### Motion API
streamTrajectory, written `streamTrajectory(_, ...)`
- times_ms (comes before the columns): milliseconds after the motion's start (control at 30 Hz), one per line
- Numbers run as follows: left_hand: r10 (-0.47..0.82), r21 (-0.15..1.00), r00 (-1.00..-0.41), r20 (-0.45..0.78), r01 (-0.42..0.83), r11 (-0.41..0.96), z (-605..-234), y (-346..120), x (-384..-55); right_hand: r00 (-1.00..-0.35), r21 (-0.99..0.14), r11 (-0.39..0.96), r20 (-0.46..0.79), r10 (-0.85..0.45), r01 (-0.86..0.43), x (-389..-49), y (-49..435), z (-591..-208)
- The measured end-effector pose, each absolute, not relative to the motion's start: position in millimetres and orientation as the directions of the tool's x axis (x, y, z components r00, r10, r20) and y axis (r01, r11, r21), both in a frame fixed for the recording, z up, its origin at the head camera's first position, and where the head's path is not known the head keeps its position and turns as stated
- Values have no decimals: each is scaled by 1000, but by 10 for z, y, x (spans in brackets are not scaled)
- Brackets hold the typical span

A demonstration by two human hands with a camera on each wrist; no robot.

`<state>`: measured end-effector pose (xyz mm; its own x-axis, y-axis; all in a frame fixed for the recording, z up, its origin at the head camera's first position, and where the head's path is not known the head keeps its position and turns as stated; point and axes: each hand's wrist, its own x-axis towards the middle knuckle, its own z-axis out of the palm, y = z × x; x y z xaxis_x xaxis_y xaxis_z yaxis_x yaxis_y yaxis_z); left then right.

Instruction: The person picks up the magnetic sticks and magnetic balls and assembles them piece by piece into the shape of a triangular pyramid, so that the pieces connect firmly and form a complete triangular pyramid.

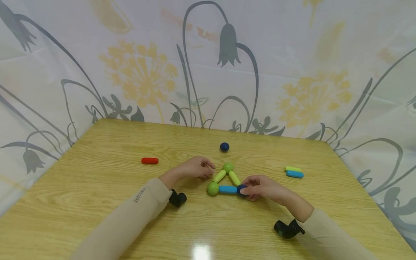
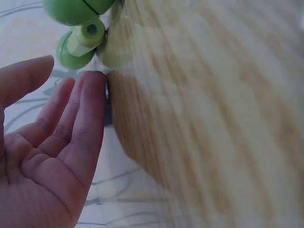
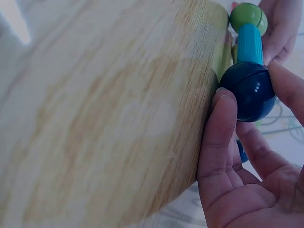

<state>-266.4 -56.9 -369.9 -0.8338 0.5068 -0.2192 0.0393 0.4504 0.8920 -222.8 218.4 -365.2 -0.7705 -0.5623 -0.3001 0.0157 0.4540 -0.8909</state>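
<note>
On the table lies a triangle of toy balls and rods. Its corners are a far green ball (image 1: 228,167), a near-left green ball (image 1: 212,188) and a dark blue ball (image 3: 248,92) at near right. Two yellow-green rods (image 1: 220,176) form the sides, and a blue rod (image 1: 228,189) spans the near edge. My right hand (image 1: 261,187) grips the dark blue ball between thumb and fingers. Just left of the triangle, my left hand (image 1: 196,168) holds nothing; its fingers look relaxed in the left wrist view, close to the green balls.
Beyond the triangle sits a loose dark blue ball (image 1: 224,147). A red rod (image 1: 150,160) lies to the left. Far right, a loose yellow-green rod (image 1: 292,168) lies beside another blue rod (image 1: 295,174). A flower-patterned cloth (image 1: 208,72) hangs behind the wooden table (image 1: 227,224).
</note>
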Motion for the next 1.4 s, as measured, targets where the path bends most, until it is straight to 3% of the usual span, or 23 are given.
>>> streamTrajectory(500,497,804,-824,-271,91,588,-3635,-421,-2660,-764,-894,448,-299,-571,15,-2217,2177,-3620)
streamTrajectory(900,515,865,-796,-319,-22,502,-3687,-492,-2670,-766,-891,453,-294,-572,4,-2208,2187,-3631)
streamTrajectory(1133,585,930,-748,-313,-119,347,-3736,-546,-2650,-774,-890,456,-293,-562,6,-2208,2178,-3643)
streamTrajectory(1400,639,947,-719,-276,-89,309,-3725,-592,-2588,-781,-893,451,-292,-552,15,-2199,2167,-3635)
